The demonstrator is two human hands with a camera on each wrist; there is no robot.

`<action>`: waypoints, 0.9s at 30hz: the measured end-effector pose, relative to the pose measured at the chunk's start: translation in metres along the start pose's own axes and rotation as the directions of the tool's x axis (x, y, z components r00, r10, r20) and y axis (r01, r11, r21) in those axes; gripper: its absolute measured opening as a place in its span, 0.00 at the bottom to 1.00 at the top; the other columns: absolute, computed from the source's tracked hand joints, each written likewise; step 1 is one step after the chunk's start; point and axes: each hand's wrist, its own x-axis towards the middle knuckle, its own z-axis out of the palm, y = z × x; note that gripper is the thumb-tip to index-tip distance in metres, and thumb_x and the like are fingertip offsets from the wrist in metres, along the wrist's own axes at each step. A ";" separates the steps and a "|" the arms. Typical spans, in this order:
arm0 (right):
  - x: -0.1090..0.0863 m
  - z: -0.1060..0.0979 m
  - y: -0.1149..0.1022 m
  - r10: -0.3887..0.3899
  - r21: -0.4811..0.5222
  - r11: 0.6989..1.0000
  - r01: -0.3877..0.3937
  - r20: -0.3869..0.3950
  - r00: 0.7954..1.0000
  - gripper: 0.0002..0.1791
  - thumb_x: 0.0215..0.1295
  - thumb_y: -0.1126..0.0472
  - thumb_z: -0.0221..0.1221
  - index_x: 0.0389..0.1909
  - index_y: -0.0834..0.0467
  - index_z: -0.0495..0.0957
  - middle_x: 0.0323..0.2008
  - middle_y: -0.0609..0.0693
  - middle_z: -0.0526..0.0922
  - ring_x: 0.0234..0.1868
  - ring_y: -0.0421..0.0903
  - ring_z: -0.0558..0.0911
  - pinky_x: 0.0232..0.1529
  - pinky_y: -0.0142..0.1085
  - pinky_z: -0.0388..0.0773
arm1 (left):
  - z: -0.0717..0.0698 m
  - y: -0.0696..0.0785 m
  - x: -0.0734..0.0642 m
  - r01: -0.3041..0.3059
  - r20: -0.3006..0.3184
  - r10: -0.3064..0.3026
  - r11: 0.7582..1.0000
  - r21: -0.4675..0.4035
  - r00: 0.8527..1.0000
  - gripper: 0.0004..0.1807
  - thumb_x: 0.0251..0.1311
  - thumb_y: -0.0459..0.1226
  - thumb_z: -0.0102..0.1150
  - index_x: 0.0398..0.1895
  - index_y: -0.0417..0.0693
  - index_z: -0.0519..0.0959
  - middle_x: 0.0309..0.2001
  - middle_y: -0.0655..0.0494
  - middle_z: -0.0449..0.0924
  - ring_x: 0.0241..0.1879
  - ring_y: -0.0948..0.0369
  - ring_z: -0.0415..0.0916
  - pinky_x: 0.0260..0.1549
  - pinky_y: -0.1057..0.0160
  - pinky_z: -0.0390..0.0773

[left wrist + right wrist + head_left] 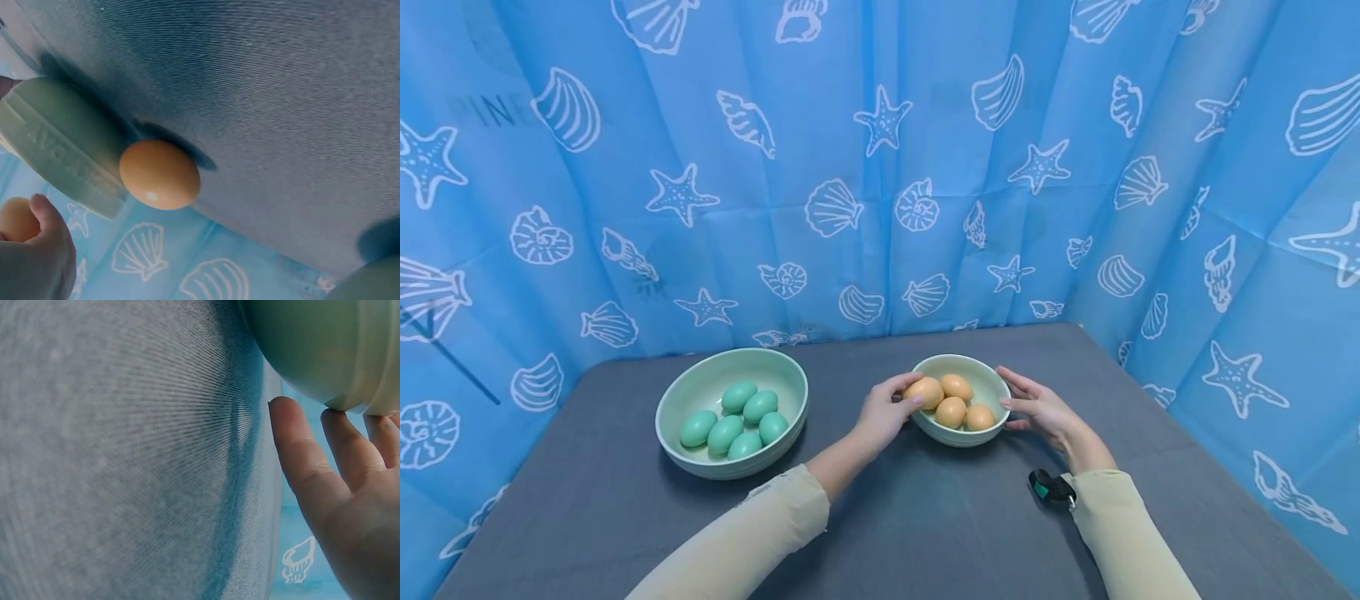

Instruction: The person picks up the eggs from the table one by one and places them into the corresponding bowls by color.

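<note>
An orange egg (924,392) is pinched between the thumb and fingers of my left hand (882,417), at the left rim of the small pale-green bowl (956,437). Other orange eggs (951,412) lie inside that bowl. In the left wrist view, one more orange egg (160,174) sits on the cloth beside the bowl; my left hand hides it in the head view. My right hand (1052,421) steadies the bowl's right side, its extended fingers (345,440) touching the outer wall in the right wrist view.
To the left stands a larger pale-green bowl (730,473) holding several green eggs (726,435). Both bowls rest on a grey cloth-covered table (917,525). A blue shell-print curtain (880,208) rises behind the table and along its sides. A dark strap (1051,486) is at my right wrist.
</note>
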 end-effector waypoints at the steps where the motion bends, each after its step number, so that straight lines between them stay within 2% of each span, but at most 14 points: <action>1: 0.000 0.000 0.000 0.001 0.000 1.000 -0.001 0.002 1.000 0.41 0.76 0.63 0.52 0.80 0.59 0.40 0.79 0.63 0.38 0.78 0.67 0.46 0.64 0.59 0.72 | 0.001 0.001 0.000 -0.008 0.017 0.008 1.000 0.004 1.000 0.20 0.68 0.29 0.58 0.62 0.35 0.77 0.50 0.39 0.80 0.43 0.55 0.77 0.35 0.63 0.81; 5: 0.000 -0.001 -0.001 0.003 0.001 1.000 -0.003 -0.001 1.000 0.41 0.75 0.63 0.52 0.80 0.59 0.40 0.79 0.63 0.38 0.78 0.67 0.46 0.64 0.59 0.72 | 0.007 0.005 0.003 -0.046 0.076 0.043 0.998 0.041 0.996 0.20 0.68 0.30 0.59 0.62 0.36 0.78 0.53 0.40 0.81 0.46 0.55 0.76 0.39 0.65 0.81; 9: 0.000 -0.001 -0.001 0.003 -0.001 1.000 -0.003 -0.002 1.000 0.41 0.75 0.62 0.52 0.80 0.59 0.40 0.79 0.63 0.38 0.78 0.67 0.46 0.64 0.59 0.72 | 0.013 0.008 0.006 -0.077 0.153 0.067 0.995 0.060 0.986 0.20 0.69 0.31 0.59 0.63 0.36 0.77 0.61 0.42 0.79 0.56 0.49 0.76 0.51 0.58 0.81; 12: 0.000 -0.001 0.000 0.005 -0.001 1.000 -0.005 0.003 1.000 0.41 0.76 0.62 0.52 0.80 0.59 0.40 0.79 0.63 0.38 0.78 0.66 0.46 0.64 0.59 0.72 | 0.018 0.007 0.010 -0.081 0.213 0.064 0.994 0.072 0.975 0.20 0.70 0.31 0.57 0.63 0.38 0.78 0.64 0.43 0.77 0.61 0.48 0.74 0.58 0.54 0.78; 17: -0.001 -0.002 0.000 0.004 -0.003 1.000 -0.004 0.009 1.000 0.41 0.76 0.62 0.52 0.80 0.59 0.39 0.79 0.63 0.38 0.78 0.67 0.46 0.63 0.58 0.73 | 0.024 0.006 0.019 -0.080 0.293 0.044 0.991 0.112 0.955 0.19 0.69 0.30 0.57 0.63 0.41 0.79 0.64 0.46 0.77 0.62 0.50 0.74 0.59 0.55 0.77; 21: 0.000 -0.002 0.001 0.001 -0.002 1.000 -0.001 0.008 1.000 0.41 0.75 0.62 0.52 0.80 0.59 0.39 0.79 0.64 0.38 0.78 0.67 0.46 0.63 0.57 0.73 | 0.024 0.008 0.027 -0.078 0.367 0.014 0.984 0.162 0.930 0.20 0.69 0.29 0.57 0.63 0.42 0.78 0.63 0.48 0.78 0.61 0.52 0.74 0.60 0.55 0.76; 27: 0.002 -0.004 0.003 -0.019 0.001 1.000 0.019 0.025 1.000 0.41 0.76 0.64 0.51 0.80 0.60 0.39 0.79 0.64 0.37 0.78 0.67 0.47 0.59 0.51 0.78 | 0.023 0.008 0.037 -0.098 0.485 -0.037 0.963 0.251 0.874 0.20 0.70 0.30 0.56 0.64 0.41 0.77 0.62 0.48 0.78 0.54 0.58 0.72 0.57 0.60 0.74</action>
